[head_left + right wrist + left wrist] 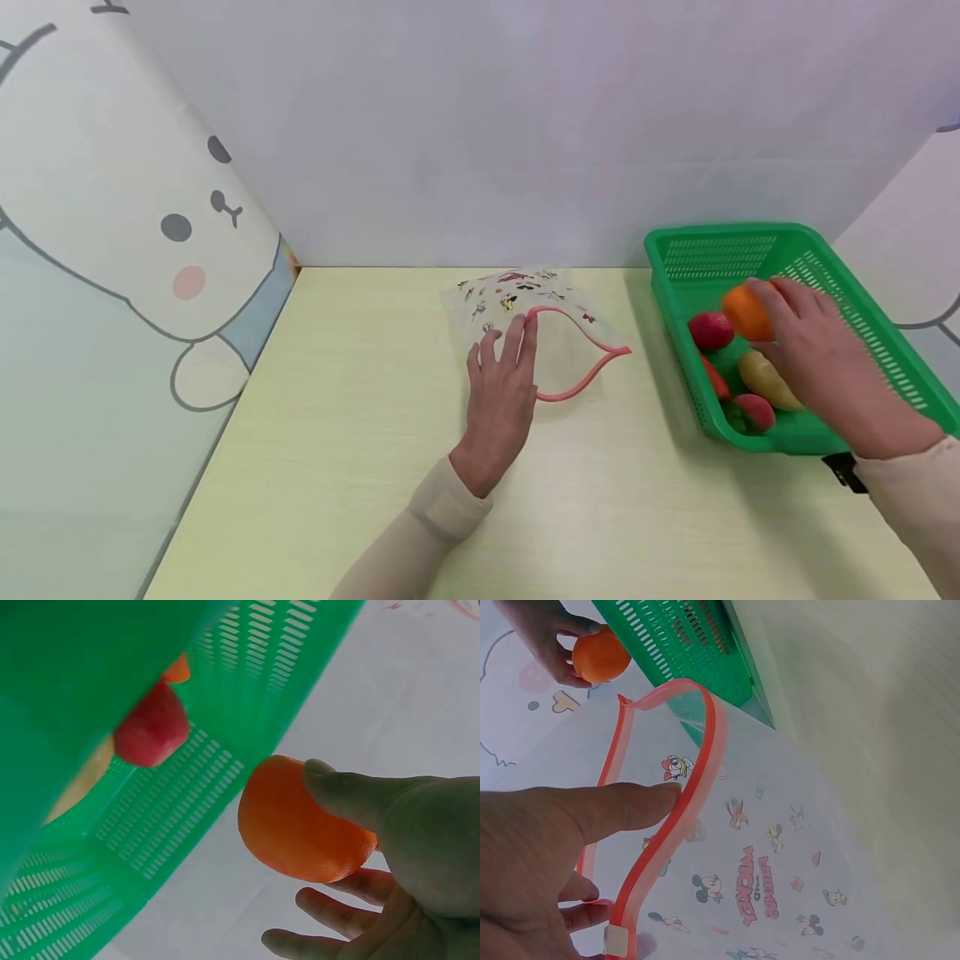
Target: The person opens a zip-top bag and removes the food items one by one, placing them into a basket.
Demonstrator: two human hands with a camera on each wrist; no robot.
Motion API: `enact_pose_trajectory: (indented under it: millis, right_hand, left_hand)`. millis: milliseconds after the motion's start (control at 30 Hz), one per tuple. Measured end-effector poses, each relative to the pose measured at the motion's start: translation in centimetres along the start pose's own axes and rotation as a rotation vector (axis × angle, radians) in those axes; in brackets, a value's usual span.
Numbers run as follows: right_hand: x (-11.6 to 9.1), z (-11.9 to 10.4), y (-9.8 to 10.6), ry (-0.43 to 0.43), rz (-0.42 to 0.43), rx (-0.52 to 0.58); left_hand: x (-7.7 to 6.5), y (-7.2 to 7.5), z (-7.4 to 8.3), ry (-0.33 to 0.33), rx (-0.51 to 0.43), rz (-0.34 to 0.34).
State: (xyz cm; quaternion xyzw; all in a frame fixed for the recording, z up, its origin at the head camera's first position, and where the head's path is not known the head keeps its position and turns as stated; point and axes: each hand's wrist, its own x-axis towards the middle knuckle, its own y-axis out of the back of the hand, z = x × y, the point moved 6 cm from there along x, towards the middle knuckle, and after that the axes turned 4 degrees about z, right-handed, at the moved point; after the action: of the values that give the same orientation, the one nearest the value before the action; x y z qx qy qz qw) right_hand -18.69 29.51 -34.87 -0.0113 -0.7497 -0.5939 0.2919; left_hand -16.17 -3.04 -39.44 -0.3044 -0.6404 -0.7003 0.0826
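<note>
A clear zip bag (551, 292) printed with cartoon figures lies on the table, its red-edged mouth gaping toward the right. My left hand (498, 408) grips that mouth at its near left end. In the left wrist view the thumb (630, 806) lies along the red rim (705, 750), with the other fingers lower, by the pale slider (616, 940). My right hand (825, 367) holds an orange (300, 825) between thumb and fingers. In the head view the orange overlaps the green basket, and in the right wrist view it shows beside the basket's wall.
The green basket (678, 367) stands to the right of the bag. Inside it are a red fruit (711, 331), a yellowish potato-like item (767, 379), an orange-red piece (715, 379) and a peach-like fruit (756, 412). A pale wall (450, 150) rises behind the table.
</note>
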Motion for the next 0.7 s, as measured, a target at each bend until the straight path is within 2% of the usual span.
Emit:
enact_pose_trajectory:
  millis: [200, 433, 700]
  right_hand:
    - [-0.4, 2.0, -0.4, -0.052, -0.053, -0.055]
    - [-0.5, 3.1, -0.5, -0.015, -0.069, -0.111]
    - [-0.8, 4.8, -0.6, -0.051, -0.160, -0.127]
  left_hand:
    - [0.0, -0.1, 0.0, 0.002, 0.007, -0.009]
    - [0.1, -0.2, 0.0, 0.009, 0.002, -0.021]
    - [0.0, -0.2, 0.1, 0.008, 0.005, -0.028]
